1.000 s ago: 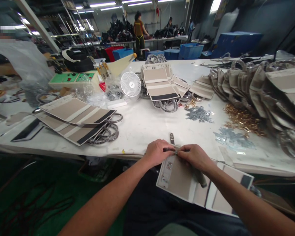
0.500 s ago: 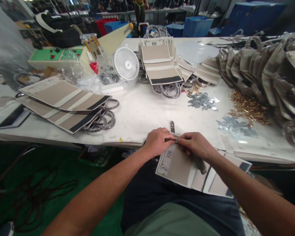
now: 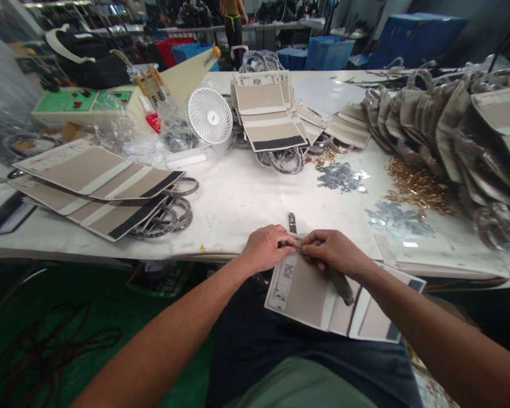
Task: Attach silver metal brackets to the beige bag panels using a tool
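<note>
A beige bag panel [image 3: 309, 290] with pale strips and small metal fittings lies across my lap, its far edge against the table. My left hand [image 3: 267, 248] is closed on the panel's upper corner, thumb and fingers pinched close to my right fingertips. In my right hand [image 3: 338, 252] is a tool with a dark grey-green handle [image 3: 342, 286], which sticks out below the palm; its working end is hidden. The right thumb and forefinger also pinch at the panel edge, on something too small to make out. A dark strap with a metal clasp [image 3: 292, 220] pokes out just beyond the hands.
On the white table [image 3: 233, 209] are stacked bag panels [image 3: 106, 175] at left, a white fan [image 3: 209, 116], and more panels [image 3: 266, 107] behind. Rightward lie grey metal plates [image 3: 397, 220], gold fittings [image 3: 420, 184] and a row of bags [image 3: 433, 113]. A person [image 3: 233, 22] stands far back.
The view has shifted slightly, so the table's contents appear further left and a little lower. Both hands stay at the same panel corner, with only slight finger movement.
</note>
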A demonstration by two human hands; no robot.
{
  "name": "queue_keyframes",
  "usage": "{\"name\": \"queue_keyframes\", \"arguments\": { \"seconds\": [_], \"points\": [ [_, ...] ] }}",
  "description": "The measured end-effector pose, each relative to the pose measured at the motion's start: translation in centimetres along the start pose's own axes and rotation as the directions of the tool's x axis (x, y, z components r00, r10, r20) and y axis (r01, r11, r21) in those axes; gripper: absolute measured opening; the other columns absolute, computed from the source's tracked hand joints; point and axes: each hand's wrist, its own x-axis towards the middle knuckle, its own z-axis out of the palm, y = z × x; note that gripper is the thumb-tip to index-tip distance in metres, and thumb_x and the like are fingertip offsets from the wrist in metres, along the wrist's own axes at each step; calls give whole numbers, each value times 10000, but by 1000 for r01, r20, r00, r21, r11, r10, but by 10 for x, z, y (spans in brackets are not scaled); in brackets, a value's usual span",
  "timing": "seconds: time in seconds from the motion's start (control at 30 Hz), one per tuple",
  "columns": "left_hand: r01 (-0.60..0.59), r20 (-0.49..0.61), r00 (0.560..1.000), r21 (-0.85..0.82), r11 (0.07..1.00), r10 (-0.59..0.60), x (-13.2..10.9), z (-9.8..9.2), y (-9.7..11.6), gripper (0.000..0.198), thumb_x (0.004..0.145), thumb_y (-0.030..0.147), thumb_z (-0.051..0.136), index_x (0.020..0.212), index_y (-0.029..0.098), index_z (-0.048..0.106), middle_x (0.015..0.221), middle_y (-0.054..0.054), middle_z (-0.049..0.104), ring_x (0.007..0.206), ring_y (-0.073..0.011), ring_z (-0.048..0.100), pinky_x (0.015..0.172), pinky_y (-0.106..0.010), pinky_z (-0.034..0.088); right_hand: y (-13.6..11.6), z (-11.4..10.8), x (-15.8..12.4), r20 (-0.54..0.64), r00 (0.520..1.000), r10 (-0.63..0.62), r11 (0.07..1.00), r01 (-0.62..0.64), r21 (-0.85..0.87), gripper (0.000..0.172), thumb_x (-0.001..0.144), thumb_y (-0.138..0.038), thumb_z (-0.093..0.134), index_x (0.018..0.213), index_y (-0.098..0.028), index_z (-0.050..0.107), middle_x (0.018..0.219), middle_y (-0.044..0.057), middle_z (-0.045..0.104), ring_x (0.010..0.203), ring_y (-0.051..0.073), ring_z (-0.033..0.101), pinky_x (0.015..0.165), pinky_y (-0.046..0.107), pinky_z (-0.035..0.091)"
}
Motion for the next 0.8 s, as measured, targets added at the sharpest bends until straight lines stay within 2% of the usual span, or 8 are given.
{"name": "queue_keyframes", "arguments": {
  "seconds": [0.2, 0.43, 0.63, 0.8],
  "points": [
    [-22, 17, 1000, -12, 1000, 22, 1, -2, -2, 125, 930, 341, 729, 1016, 337, 818, 939, 23, 712, 971, -174, 659, 781, -271, 462, 3, 4, 2, -61, 998, 7, 998, -10, -56, 171, 806, -348, 747, 851, -184, 737, 626, 21, 708, 466, 118, 562, 482, 224, 421],
    [-7, 31, 999, -38, 999, 8, 2, -3, -4, 140, 929, 329, 723, 1033, 341, 816, 984, 24, 725, 985, -176, 667, 823, -277, 475, -2, 8, 3, -94, 995, 29, 993, -40, -115, 138, 832, -329, 714, 819, -192, 727, 513, -7, 650, 451, 117, 548, 487, 214, 408],
    [17, 33, 999, -48, 999, -16, 2, -6, -1, 135, 929, 323, 721, 1021, 338, 817, 1007, 35, 746, 1003, -173, 675, 863, -273, 484, -7, 3, -4, -37, 999, 9, 996, -12, -83, 203, 854, -379, 701, 806, -186, 738, 523, -12, 648, 464, 104, 529, 502, 212, 396],
    [27, 20, 999, -47, 999, -26, 2, -3, 2, 134, 917, 300, 717, 1011, 325, 808, 1082, 49, 767, 1056, -179, 676, 889, -278, 489, -6, 0, -8, -35, 999, 20, 984, -26, -176, 247, 849, -417, 705, 817, -181, 769, 498, -1, 637, 495, 121, 531, 509, 225, 394]
  ]
}}
